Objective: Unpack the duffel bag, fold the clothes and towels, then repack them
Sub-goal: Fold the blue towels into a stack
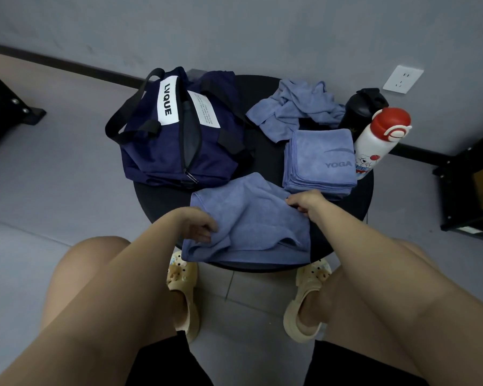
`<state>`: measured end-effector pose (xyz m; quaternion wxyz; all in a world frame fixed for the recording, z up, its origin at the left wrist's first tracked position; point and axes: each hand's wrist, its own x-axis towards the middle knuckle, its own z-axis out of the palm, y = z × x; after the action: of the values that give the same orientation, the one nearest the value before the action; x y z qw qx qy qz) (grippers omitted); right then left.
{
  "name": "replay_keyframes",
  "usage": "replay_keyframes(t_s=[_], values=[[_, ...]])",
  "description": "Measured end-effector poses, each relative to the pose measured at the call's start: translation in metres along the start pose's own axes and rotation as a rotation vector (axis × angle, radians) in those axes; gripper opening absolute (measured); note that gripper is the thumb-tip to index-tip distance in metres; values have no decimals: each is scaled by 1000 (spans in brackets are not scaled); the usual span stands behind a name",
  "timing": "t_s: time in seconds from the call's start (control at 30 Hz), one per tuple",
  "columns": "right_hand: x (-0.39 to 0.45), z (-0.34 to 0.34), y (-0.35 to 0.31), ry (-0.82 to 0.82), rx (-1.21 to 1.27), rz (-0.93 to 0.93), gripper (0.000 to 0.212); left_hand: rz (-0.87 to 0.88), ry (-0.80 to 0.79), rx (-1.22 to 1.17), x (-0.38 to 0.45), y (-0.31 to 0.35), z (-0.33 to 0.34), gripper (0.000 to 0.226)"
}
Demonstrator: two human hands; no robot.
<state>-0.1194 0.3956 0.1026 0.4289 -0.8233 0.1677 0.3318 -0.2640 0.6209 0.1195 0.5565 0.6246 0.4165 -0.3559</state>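
Note:
A navy duffel bag (176, 129) with a white "LVQUE" label stands unzipped at the left of a small round black table (354, 196). A blue towel (251, 224) lies half folded at the table's near edge. My left hand (198, 224) pinches its left fold. My right hand (307, 203) grips its right edge. A neatly folded blue "YOGA" towel (318, 160) rests to the right of the bag. Behind it lies a crumpled blue towel (293, 107).
A white bottle with a red cap (377, 143) and a black bottle (360, 107) stand at the table's right rim. Black furniture frames flank the table at far left (9, 107) and right (469, 190). My knees and sandalled feet are below the table edge.

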Motion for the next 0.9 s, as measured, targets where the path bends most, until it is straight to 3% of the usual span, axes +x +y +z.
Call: replay_keyframes(t_s=[0.1, 0.23, 0.37, 0.6, 0.83, 0.9], values=[[1, 6, 2, -7, 33, -23, 28, 79, 91, -71, 7, -4, 1, 15], [0, 12, 3, -14, 44, -59, 22, 203, 390, -171, 25, 2, -16, 24], [2, 15, 3, -8, 52, -110, 33, 195, 374, -46, 29, 15, -6, 35], [0, 15, 10, 44, 17, -151, 21, 171, 428, -4, 31, 18, 0, 43], [-15, 1, 4, 122, -9, -233, 10, 292, 446, -107, 12, 21, 2, 9], [-21, 1, 0, 113, -9, -271, 12, 354, 440, -175, 4, 27, 4, 22]])
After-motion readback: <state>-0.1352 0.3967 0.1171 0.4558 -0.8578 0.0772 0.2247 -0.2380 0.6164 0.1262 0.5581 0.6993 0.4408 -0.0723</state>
